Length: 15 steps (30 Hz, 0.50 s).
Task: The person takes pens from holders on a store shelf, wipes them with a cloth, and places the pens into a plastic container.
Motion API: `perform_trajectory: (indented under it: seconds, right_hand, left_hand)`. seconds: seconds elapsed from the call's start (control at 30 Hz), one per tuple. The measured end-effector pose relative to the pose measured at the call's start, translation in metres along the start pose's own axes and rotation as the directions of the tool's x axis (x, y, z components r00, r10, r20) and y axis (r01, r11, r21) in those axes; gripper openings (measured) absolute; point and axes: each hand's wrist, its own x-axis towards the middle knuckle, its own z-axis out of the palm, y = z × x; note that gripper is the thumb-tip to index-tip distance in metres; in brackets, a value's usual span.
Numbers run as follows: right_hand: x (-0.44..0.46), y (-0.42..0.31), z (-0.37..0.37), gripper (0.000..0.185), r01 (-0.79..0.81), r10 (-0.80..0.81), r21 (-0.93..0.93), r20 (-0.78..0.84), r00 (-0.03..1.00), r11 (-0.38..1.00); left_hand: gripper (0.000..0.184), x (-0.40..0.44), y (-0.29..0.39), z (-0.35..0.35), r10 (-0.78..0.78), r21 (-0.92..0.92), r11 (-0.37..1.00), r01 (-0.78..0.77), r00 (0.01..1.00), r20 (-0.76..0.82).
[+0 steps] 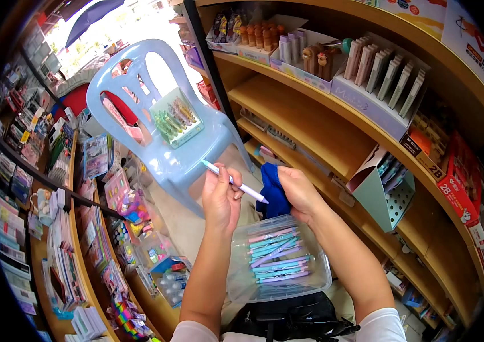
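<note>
The left grip (221, 192) pinches a lilac pen (250, 191); the right grip (300, 194) clasps bunched blue cloth (271, 178).

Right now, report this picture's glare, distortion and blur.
Head view: glare whitens the background beyond the blue chair; head view: wide-angle distortion bows the wooden shelves and corners go black; head view: the pen in the left hand shows no obvious blur.

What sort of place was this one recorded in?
Probably a stationery shop, judging by the clear tub of pens, the red box marked 2B, and the display boxes on wooden shelves.
</note>
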Motion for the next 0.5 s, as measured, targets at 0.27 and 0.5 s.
perform_trajectory:
  seconds: [0.27,0.5]
  right_hand:
    - [0.006,0.007,-0.009,0.021,0.004,-0.003,-0.038,0.036,0.999,0.999]
    - [0.002,0.005,-0.005,0.021,0.009,-0.006,-0.097,0.034,0.999,0.995]
  left_hand:
    - [0.021,-0.003,0.004,0.01,0.003,0.006,1.0,-0.003,0.999,-0.034]
    - [0.028,-0.005,0.008,0.015,0.011,0.04,0.999,-0.01,1.0,-0.027]
